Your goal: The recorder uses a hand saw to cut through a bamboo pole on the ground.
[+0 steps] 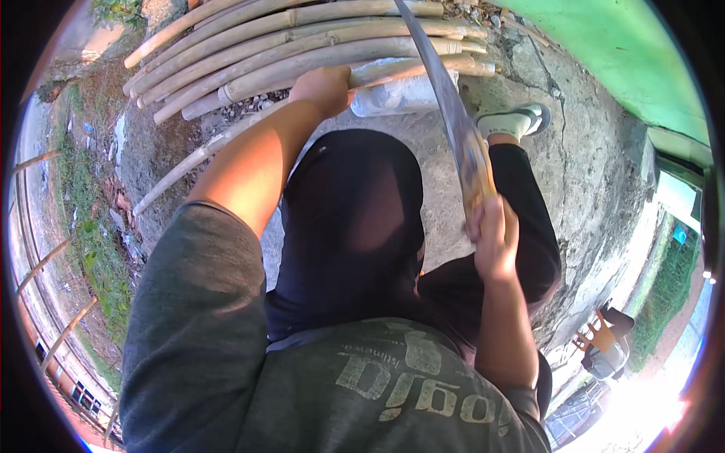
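My left hand [323,89] is closed round a bamboo pole [200,153], which slants from the lower left up toward the right. Beyond that hand, the pole's far end lies across a pale, whitish block [396,97] on the ground. My right hand [495,235] grips the handle of what looks like a handsaw [445,94], with a long, dark, tapering blade and a yellow-brown lower part. Its blade points away from me and crosses over the pole near the block's right side. Whether blade and pole touch, I cannot tell.
Several bamboo poles [302,38] lie side by side at the top. My sandalled foot [515,123] rests on cracked concrete [596,174] near a green wall [604,53]. A person [604,347] is at the lower right. Grass and litter [87,181] border the left side.
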A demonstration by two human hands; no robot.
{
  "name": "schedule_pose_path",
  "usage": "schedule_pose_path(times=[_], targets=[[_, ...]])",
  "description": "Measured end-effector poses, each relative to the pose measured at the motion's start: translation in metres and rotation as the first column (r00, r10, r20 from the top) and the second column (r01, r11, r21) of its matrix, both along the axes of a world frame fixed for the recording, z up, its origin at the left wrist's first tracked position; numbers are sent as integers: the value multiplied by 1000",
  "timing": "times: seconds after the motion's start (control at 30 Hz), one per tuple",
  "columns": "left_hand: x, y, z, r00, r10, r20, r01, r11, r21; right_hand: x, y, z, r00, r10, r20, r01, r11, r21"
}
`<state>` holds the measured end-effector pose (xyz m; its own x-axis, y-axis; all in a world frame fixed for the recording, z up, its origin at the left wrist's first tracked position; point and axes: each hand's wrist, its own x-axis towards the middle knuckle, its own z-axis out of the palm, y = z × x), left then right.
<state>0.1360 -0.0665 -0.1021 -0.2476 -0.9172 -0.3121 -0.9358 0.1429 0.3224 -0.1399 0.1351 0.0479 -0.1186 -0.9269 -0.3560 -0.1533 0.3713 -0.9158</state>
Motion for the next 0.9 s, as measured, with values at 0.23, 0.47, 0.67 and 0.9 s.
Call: schedule_pose_path(times=[0.23,0.47,0.67,0.9], targets=[[5,4,11,999,27,-25,-28,999,-28,21,18,22,997,-2,-76,6,998,56],[-4,3,7,1000,-9,-23,8,999,-49,13,-29,-5,995,55,-83,-58,998,-32],[8,-2,14,1000,28,-8,-27,999,25,0,58,18,993,51,-105,-54,998,-23],[-10,-18,6,999,-32,36,32,999,11,19,-50,-19,997,34,-66,-39,997,-68]])
